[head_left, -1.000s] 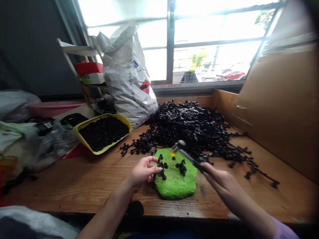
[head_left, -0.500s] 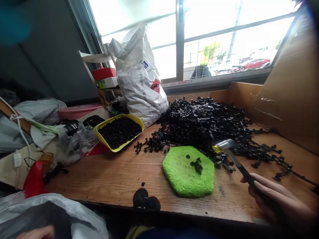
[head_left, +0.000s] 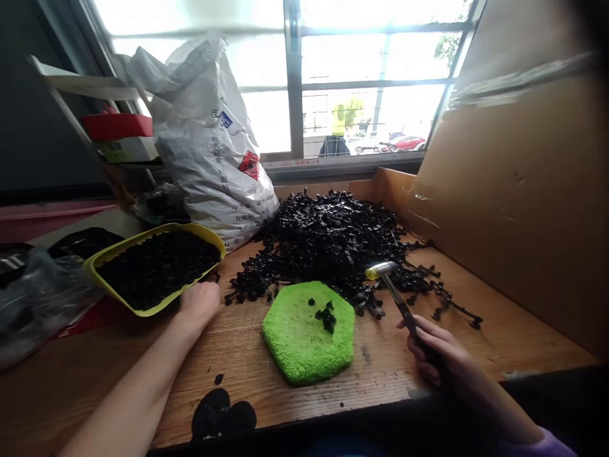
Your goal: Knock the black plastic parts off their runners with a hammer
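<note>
My right hand (head_left: 435, 352) is wrapped round the dark handle of a small hammer (head_left: 398, 298). The hammer's silver head with a yellow face is raised near the front of a pile of black plastic parts (head_left: 333, 235). My left hand (head_left: 202, 299) is closed on the wooden table beside the yellow tray (head_left: 143, 312), which is full of small black pieces (head_left: 162, 263). Its fingertips are hidden, so anything in them cannot be seen. Between my hands lies a green hexagonal pad (head_left: 299, 343) with a few black parts (head_left: 327, 317) on it.
A large white printed sack (head_left: 214, 146) stands behind the tray, before the window. Cardboard (head_left: 514, 209) walls off the right side. Black round pieces (head_left: 216, 412) lie at the table's front edge. A clear plastic bag (head_left: 47, 292) is at the left.
My left hand has come from the white bag at the lower left to beside the yellow tray. The view has swung right; my right hand still holds the hammer.
</note>
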`<move>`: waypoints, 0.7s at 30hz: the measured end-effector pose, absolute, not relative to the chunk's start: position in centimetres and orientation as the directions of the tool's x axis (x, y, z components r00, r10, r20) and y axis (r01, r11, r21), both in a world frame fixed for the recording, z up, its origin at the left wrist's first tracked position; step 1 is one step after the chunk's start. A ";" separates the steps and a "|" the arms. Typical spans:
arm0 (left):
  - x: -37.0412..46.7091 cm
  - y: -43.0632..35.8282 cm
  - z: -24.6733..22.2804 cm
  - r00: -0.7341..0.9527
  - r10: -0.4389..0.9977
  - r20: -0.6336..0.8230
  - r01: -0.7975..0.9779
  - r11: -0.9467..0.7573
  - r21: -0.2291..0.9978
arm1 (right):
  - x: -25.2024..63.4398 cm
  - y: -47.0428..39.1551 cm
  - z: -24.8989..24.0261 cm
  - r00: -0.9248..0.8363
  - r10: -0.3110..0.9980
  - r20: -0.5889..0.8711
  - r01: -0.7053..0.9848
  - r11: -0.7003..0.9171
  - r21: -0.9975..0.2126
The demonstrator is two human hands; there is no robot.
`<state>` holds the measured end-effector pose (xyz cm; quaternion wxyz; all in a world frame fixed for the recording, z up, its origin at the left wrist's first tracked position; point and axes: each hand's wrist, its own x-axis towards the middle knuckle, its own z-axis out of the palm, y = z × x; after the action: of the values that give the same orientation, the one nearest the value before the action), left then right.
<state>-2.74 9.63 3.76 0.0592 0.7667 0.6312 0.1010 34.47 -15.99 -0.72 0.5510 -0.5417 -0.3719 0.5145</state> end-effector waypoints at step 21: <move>4.8 1.4 4.4 0.355 0.916 -0.188 -0.025 0.210 0.977 | 33.5 -16.0 1.5 0.058 0.998 0.028 0.325 0.008 -0.946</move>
<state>4.77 1.43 4.41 0.6447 0.5117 0.4354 0.3647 33.45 -15.98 1.45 0.4307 -0.5863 -0.5642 0.3904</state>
